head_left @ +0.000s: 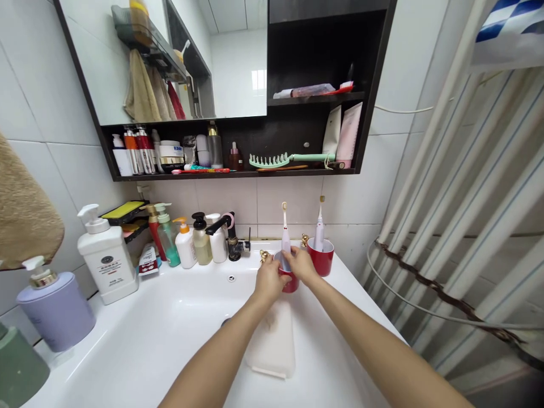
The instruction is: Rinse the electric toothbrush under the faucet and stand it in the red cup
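Note:
My left hand (268,280) is closed around the side of a red cup (290,285) with a white inside, at the basin's back right. An electric toothbrush (285,235) with a pale pink handle stands upright in that cup, its head up. My right hand (301,265) reaches over the rim, its fingers closed at the toothbrush's lower handle; the fingertips are partly hidden. Just right of it stands a second red cup (322,263), holding another electric toothbrush (319,235) that leans slightly. A whitish rectangular object (272,343) with rounded corners lies below my hands.
A black faucet (232,241) rises behind the white basin (170,334). Several pump bottles line the left rim, including a large white one (109,263) and a purple one (59,311). Above hangs a dark mirror cabinet (238,174). White pipes (459,198) run along the right.

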Tool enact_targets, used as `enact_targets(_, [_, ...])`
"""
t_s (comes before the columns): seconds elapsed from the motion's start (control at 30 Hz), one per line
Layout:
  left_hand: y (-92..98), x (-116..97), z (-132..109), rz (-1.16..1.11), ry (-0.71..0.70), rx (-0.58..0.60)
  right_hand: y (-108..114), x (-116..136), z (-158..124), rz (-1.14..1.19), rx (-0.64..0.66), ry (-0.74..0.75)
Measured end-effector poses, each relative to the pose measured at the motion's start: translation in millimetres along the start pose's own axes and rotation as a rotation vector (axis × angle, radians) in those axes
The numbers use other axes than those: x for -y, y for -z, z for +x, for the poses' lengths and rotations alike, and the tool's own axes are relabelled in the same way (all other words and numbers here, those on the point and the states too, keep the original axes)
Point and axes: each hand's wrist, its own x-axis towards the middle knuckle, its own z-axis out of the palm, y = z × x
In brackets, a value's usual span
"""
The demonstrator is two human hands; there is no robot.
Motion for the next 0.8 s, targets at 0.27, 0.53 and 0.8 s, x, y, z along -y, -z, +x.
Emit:
enact_targets(0.27, [-24.3, 0, 52, 0.097, 0.006, -0.022, 4, -3, 39, -0.182, -0.125, 0.004])
enact_targets(0.53, [-38.0, 6, 70, 0.157, -0.037, -0.035, -2, -15, 29, -0.184, -0.195, 0.122])
enact_targets(0.8, [-26.5, 2, 63, 0.171, -0.007, 0.036, 7, -6, 0, -0.108, -0.215, 0.194])
